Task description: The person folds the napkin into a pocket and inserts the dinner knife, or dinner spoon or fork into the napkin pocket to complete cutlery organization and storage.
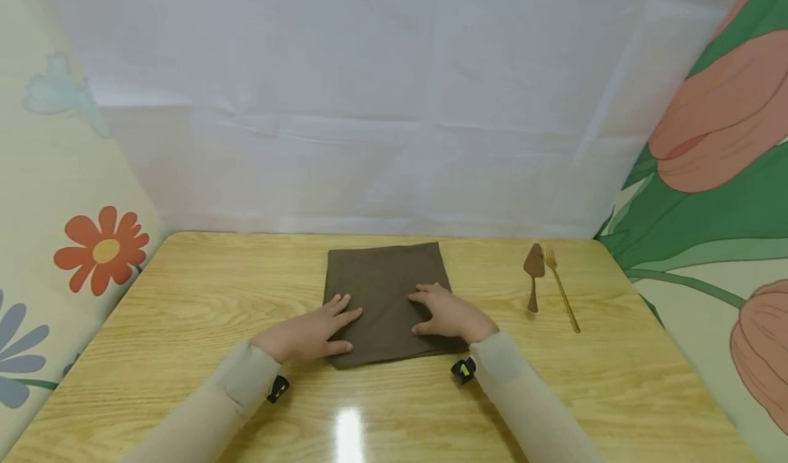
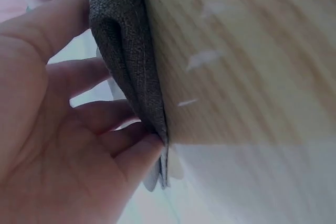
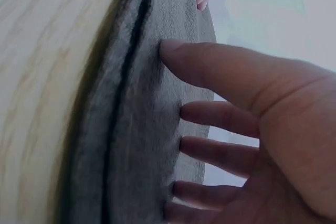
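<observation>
A dark brown folded cloth (image 1: 388, 299) lies flat on the wooden table, its layered edge showing in both wrist views. My left hand (image 1: 310, 329) rests on its left side, fingers spread. In the left wrist view the fingertips of the left hand (image 2: 68, 124) touch the cloth (image 2: 128, 51) near its edge. On the cloth's right side lies my right hand (image 1: 452, 312), fingers spread with the thumb apart. The right wrist view has the fingertips of the right hand (image 3: 252, 114) pressing on the cloth's top (image 3: 142, 129). Neither hand grips it.
To the right on the table (image 1: 215, 299) lie a brown cake server (image 1: 534, 265) and a gold fork (image 1: 563, 292), side by side. A white sheet (image 1: 394, 107) hangs behind the table's back edge. Flower-patterned panels (image 1: 104, 251) flank both sides.
</observation>
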Demonstrator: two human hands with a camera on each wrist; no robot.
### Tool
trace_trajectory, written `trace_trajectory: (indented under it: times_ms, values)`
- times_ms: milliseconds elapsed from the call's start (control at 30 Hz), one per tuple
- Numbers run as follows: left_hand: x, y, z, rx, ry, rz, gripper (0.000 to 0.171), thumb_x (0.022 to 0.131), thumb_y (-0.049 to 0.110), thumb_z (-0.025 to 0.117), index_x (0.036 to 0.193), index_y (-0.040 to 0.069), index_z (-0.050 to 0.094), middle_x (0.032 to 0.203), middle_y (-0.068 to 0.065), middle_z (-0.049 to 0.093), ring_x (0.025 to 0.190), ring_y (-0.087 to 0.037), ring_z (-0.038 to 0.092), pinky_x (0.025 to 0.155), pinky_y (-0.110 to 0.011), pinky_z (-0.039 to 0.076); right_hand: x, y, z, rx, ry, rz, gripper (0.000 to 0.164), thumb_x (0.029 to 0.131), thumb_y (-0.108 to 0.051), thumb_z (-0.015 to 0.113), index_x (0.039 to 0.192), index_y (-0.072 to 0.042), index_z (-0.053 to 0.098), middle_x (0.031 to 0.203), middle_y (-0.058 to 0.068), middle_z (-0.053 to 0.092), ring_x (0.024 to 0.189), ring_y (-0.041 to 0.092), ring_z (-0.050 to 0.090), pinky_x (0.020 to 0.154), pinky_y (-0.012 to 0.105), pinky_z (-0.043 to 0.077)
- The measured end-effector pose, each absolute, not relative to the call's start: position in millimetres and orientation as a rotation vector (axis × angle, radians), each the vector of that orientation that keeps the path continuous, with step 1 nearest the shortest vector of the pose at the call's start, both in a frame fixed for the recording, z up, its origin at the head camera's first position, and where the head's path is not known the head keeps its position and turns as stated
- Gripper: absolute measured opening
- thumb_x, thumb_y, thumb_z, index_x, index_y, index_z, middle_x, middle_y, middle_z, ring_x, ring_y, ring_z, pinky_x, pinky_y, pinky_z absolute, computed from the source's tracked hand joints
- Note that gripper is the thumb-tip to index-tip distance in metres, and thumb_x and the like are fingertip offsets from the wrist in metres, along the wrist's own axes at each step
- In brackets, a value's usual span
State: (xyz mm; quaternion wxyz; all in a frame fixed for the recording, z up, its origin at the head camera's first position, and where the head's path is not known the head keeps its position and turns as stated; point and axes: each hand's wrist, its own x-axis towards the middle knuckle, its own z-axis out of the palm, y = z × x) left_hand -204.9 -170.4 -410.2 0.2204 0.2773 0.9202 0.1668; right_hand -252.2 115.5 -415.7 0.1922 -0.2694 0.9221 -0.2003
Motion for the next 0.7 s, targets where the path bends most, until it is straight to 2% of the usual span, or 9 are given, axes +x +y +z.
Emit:
trace_trajectory:
  times_ms: [67,133,233,300,367,500,600,700]
  values:
    - [-206.1,-173.5,-410.2,0.775,2.560,0.505,0.062,0.104,0.033,0.058,0.155,0.002,0.040,0.164,-0.028,0.018,0.151,-0.047,0.014,0.117,-0.061,0.026,-252.2,119.9,-416.8,-0.799,2.599,-0.560,0.059,0.095,-0.024,0.074,0.147,-0.005,0.052,0.159,0.018,0.036,0.148,0.042,0.028,0.119,0.053,0.030]
    - [-206.3,-176.0,-410.0,0.818,2.587,0.533,0.055,0.103,0.027,0.061,0.150,0.001,0.047,0.160,-0.027,0.029,0.149,-0.047,0.022,0.116,-0.060,0.029,-251.7,125.8,-417.8,-0.855,2.598,-0.562,0.054,0.096,-0.024,0.073,0.145,-0.006,0.055,0.156,0.018,0.040,0.146,0.039,0.035,0.117,0.052,0.034]
    - [-203.6,-178.1,-408.8,0.925,2.627,0.543,0.042,0.101,0.019,0.065,0.139,0.002,0.059,0.148,-0.023,0.049,0.140,-0.044,0.042,0.111,-0.057,0.040,-249.0,136.9,-419.6,-0.948,2.592,-0.563,0.048,0.097,-0.023,0.072,0.140,-0.005,0.060,0.150,0.018,0.047,0.138,0.036,0.045,0.112,0.050,0.040]
    - [-199.2,-178.8,-407.1,0.998,2.626,0.544,0.035,0.100,0.017,0.066,0.133,0.003,0.063,0.140,-0.019,0.057,0.132,-0.040,0.052,0.106,-0.053,0.045,-245.2,145.0,-418.6,-0.993,2.580,-0.557,0.045,0.097,-0.021,0.071,0.138,-0.004,0.061,0.147,0.018,0.049,0.135,0.036,0.047,0.111,0.050,0.042]
    - [-193.9,-179.0,-404.6,1.042,2.605,0.555,0.033,0.099,0.019,0.067,0.129,0.005,0.066,0.137,-0.016,0.060,0.126,-0.036,0.057,0.103,-0.050,0.049,-240.6,153.6,-416.9,-1.031,2.583,-0.534,0.043,0.098,-0.020,0.071,0.136,-0.002,0.062,0.144,0.019,0.052,0.133,0.037,0.050,0.109,0.050,0.043]
    - [-184.7,-179.7,-400.5,1.048,2.567,0.580,0.040,0.094,0.024,0.075,0.129,0.007,0.067,0.139,-0.015,0.059,0.126,-0.035,0.058,0.103,-0.049,0.049,-231.8,168.4,-412.4,-1.083,2.594,-0.485,0.041,0.096,-0.018,0.072,0.131,0.001,0.065,0.139,0.021,0.056,0.129,0.038,0.053,0.108,0.050,0.044]
    - [-181.9,-180.5,-401.1,1.053,2.606,0.569,0.044,0.087,0.018,0.082,0.126,0.003,0.067,0.135,-0.016,0.061,0.123,-0.035,0.059,0.101,-0.048,0.051,-226.7,175.3,-411.6,-1.108,2.582,-0.451,0.042,0.094,-0.018,0.074,0.130,0.002,0.065,0.141,0.022,0.055,0.130,0.039,0.052,0.108,0.051,0.044]
    - [-181.9,-181.4,-404.5,1.075,2.667,0.546,0.041,0.083,0.010,0.084,0.119,0.002,0.068,0.127,-0.015,0.065,0.117,-0.034,0.062,0.098,-0.045,0.053,-222.6,178.1,-411.9,-1.135,2.566,-0.412,0.045,0.092,-0.017,0.077,0.132,0.002,0.064,0.144,0.023,0.053,0.131,0.040,0.051,0.107,0.050,0.046]
